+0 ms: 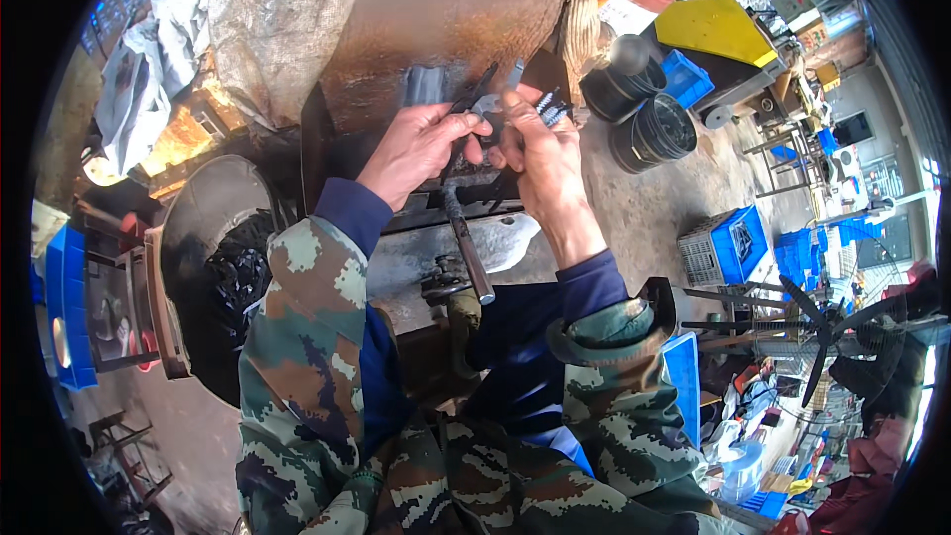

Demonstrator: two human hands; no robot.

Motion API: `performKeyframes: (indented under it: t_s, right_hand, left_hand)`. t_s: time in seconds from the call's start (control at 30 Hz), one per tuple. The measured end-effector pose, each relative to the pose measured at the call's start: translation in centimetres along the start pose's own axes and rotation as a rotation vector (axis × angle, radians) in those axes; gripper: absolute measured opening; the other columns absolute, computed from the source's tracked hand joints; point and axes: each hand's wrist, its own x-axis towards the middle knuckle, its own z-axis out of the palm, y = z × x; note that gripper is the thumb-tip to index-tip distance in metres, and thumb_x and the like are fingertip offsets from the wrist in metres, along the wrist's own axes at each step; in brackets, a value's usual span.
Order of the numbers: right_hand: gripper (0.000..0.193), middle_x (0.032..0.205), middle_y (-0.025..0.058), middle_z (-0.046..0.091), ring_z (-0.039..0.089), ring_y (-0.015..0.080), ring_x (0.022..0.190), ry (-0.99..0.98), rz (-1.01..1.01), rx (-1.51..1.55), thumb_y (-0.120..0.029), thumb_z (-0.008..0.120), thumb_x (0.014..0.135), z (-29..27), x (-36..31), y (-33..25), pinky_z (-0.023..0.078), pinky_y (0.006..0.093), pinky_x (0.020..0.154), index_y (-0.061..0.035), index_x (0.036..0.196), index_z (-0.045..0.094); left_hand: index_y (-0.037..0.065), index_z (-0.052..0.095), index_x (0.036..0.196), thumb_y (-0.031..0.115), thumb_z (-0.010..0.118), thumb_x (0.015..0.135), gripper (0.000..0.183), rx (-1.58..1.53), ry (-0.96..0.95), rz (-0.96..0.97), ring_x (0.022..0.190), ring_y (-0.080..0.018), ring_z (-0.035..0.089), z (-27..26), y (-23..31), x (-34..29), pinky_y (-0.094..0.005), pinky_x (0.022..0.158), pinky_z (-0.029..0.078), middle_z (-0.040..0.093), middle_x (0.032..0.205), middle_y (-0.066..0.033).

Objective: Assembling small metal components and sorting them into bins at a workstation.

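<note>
Both my hands are raised close together over the workstand, fingers bent. My left hand (424, 147) pinches a dark, flat metal piece with a blade-like grey part (485, 104) near its fingertips. My right hand (545, 159) has its thumb and fingers closed at the other side of that piece. Several small dark metal parts with shiny ridges (552, 110) stick out from the right hand's fingers. Their exact kind cannot be made out. Just below the hands, a metal bar (467, 243) slants toward me.
A dark round basin (208, 203) with a heap of black metal parts (241, 256) stands at left. Black buckets (654, 134) stand at far right, near a yellow-topped machine (715, 30). A blue-lined crate (728, 248) and a fan (827, 327) are at right. A rusty brown panel (446, 0) rises ahead.
</note>
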Motion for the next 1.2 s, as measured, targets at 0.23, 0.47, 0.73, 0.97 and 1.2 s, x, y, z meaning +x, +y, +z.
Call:
performKeyframes:
  t_s: [0.23,0.47,0.73,0.97,1.2]
  right_hand:
    - [0.017,0.070,0.0004,0.060,0.042,0.0053,0.047,0.069,-0.004,-0.091,-0.016,0.068,0.093,-0.5,-0.2,-0.1,0.041,0.0262,0.044,-0.0013,0.102,0.066]
    - [0.017,0.061,-0.0017,0.054,0.042,0.0055,0.046,0.058,-0.004,-0.183,-0.019,0.067,0.093,-1.3,-0.5,0.0,0.042,0.0256,0.045,-0.0025,0.098,0.067]
    - [0.023,0.071,0.0072,0.063,0.058,0.0124,0.052,0.033,0.006,-0.037,-0.021,0.061,0.097,-2.0,-0.9,-1.3,0.050,0.0283,0.051,0.0015,0.099,0.065]
    - [0.022,0.089,0.0165,0.065,0.071,0.0317,0.082,0.113,0.119,0.189,-0.021,0.054,0.100,-3.3,-1.0,-2.3,0.062,0.0425,0.073,0.0005,0.104,0.056]
    - [0.024,0.087,0.0116,0.060,0.068,0.0288,0.072,0.227,0.189,0.294,-0.025,0.054,0.100,-4.1,-1.1,-2.5,0.063,0.0477,0.071,-0.0006,0.103,0.055]
  left_hand:
    - [0.001,0.067,0.111,0.025,0.054,0.095,0.032,0.046,0.141,0.008,0.048,-0.0024,0.036,-1.7,-0.7,1.4,-0.0214,0.043,0.029,0.068,0.081,-0.0023]
    - [0.002,0.061,0.117,0.016,0.047,0.093,0.031,0.603,0.264,0.074,0.069,-0.0129,0.055,-8.3,-7.8,5.1,-0.0300,0.064,0.045,0.064,0.086,-0.0060]
    - [0.000,0.066,0.112,0.001,0.054,0.085,0.030,0.841,0.079,0.218,0.092,-0.0268,0.058,-8.6,-8.2,4.6,-0.0326,0.083,0.044,0.057,0.095,-0.0119]
    - [0.004,0.069,0.113,-0.003,0.054,0.083,0.034,0.785,0.015,0.139,0.089,-0.0245,0.058,-8.9,-7.5,3.7,-0.0322,0.082,0.045,0.056,0.094,-0.0103]
    - [0.006,0.072,0.104,0.014,0.060,0.085,0.024,1.106,0.196,0.227,0.096,-0.0332,0.064,-6.5,-5.4,2.9,-0.0384,0.085,0.050,0.067,0.102,-0.0157]
